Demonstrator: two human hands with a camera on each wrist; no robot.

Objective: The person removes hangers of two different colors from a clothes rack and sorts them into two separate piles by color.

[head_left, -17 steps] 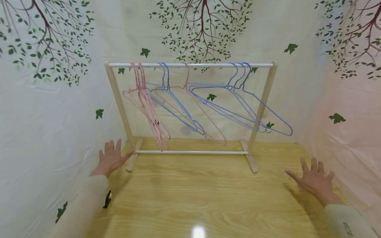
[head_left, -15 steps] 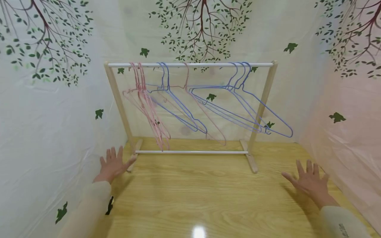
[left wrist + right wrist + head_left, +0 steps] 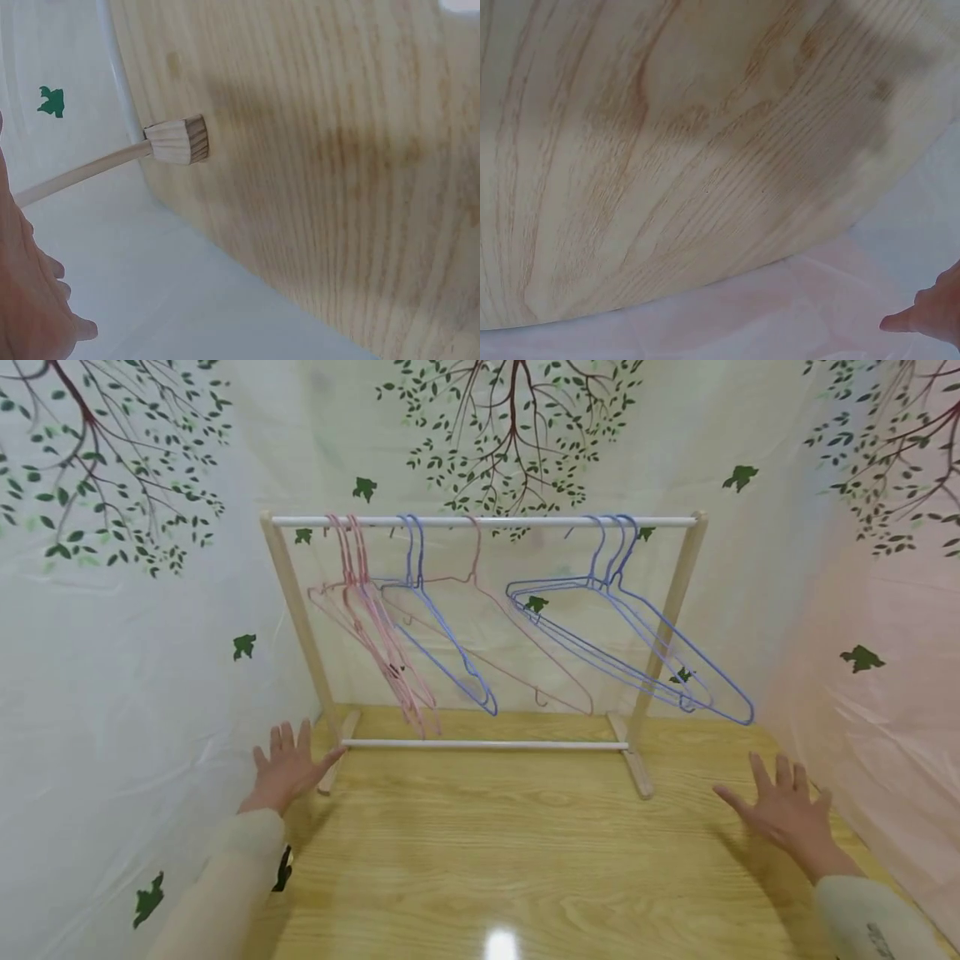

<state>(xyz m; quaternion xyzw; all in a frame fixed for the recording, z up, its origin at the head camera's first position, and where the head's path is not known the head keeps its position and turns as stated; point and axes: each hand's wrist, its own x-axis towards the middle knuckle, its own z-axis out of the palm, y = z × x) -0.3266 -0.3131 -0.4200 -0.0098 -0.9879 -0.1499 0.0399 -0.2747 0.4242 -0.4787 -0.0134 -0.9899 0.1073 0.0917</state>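
Both hands are held apart with fingers spread, holding nothing. My left hand is beside the left foot of a small clothes rack, its thumb overlapping that foot in the head view. Over the table at the right is my right hand, well away from the rack. From the rack's white top rail hang wire hangers: a bunch of pink hangers at the left, two blue hangers, a lone pink hanger, and a blue group at the right. In the left wrist view the wooden foot lies beyond my fingers.
The rack stands at the back of a wood-grain table. Pale sheeting printed with trees and leaves encloses the back and sides. A dark item shows at the left forearm. The table's edge meets sheeting in the right wrist view.
The hangers sway on the rail, their lower corners shifting; the blue group's ends now reach further right and lower. Both hands have shifted slightly, with fingers still spread.
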